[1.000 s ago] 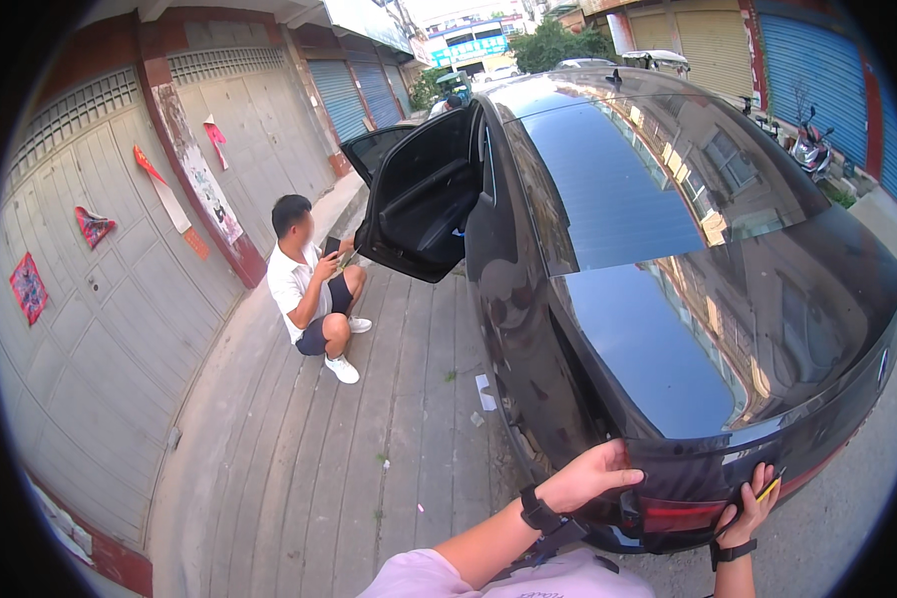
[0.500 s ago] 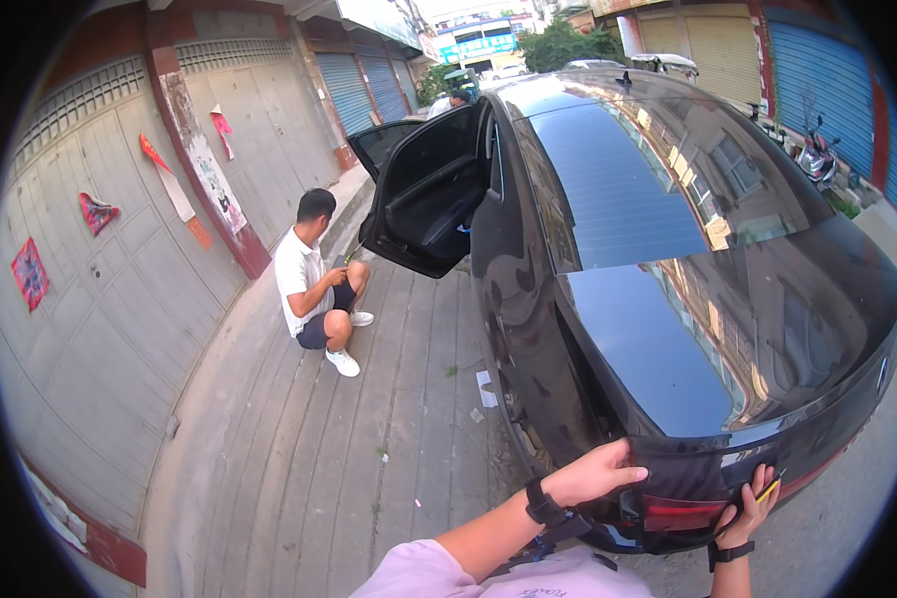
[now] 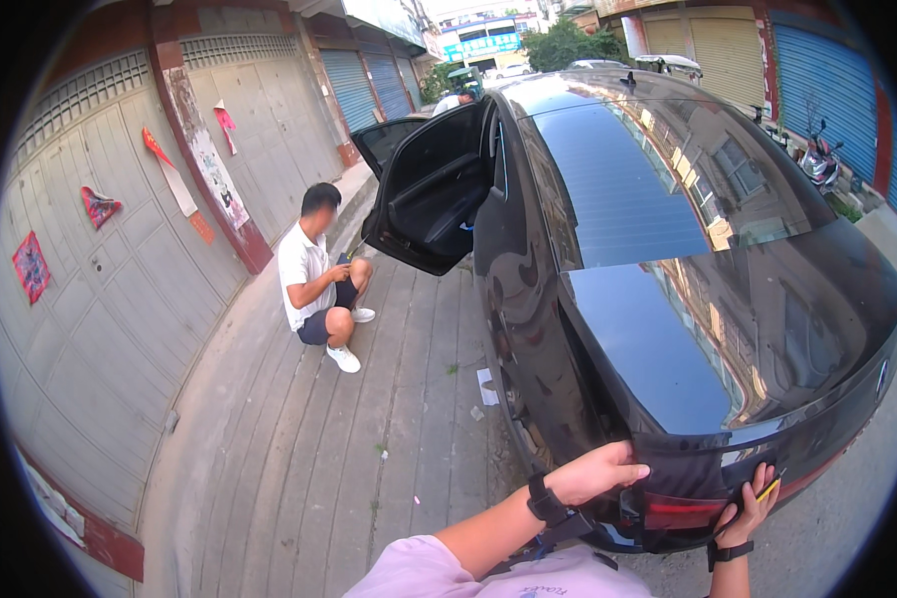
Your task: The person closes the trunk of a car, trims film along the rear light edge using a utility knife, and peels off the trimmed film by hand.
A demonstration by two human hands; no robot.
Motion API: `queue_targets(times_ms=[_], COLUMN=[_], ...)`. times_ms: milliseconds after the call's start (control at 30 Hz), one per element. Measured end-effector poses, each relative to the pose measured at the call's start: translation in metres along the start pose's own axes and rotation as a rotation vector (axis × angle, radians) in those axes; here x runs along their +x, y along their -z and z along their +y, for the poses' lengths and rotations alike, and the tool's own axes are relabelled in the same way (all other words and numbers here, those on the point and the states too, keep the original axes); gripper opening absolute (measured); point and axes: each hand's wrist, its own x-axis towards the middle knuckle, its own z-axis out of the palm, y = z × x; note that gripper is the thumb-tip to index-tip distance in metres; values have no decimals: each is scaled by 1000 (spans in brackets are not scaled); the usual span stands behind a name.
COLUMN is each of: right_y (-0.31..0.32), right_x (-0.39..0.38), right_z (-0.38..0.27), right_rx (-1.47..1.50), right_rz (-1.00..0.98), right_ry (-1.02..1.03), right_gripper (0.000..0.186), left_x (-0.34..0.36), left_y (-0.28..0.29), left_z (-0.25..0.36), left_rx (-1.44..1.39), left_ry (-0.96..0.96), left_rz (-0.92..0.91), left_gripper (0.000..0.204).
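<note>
A dark, glossy car stands with its tail toward me. My left hand is closed at its rear left corner, thumb pointing right, apparently pinching the edge of a dark film. This film lies across the tail above the red tail light. Farther right, my right hand rests against the tail panel, fingers bent up. A thin yellow-and-black tool sticks out between those fingers; its exact kind is hard to see. Both wrists wear black bands.
An open rear door juts out on the car's left. Beside it a person in a white shirt squats on the paved ground, a small object in hand. Grey metal doors line the left; a scooter stands at right. Paper scraps lie beside the car.
My hands stay almost where they were on the car's tail. The squatting person has turned the head slightly, and someone beyond the open door has bent lower.
</note>
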Motion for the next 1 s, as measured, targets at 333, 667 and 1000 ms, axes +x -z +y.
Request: queue_targets(times_ms=[333, 667, 1000], right_y=[-1, 0, 5], right_x=[0, -2, 3], right_z=[-1, 4, -4], right_rx=[6, -10, 13], right_rz=[7, 9, -20], right_ry=[-4, -12, -14], right_gripper=[28, 28, 30], left_x=[-8, -1, -9], left_y=[22, 25, 20], left_z=[-16, -12, -15], left_rx=[119, 113, -4], left_ry=[2, 22, 9], left_rz=[204, 115, 149], left_gripper=[19, 19, 17])
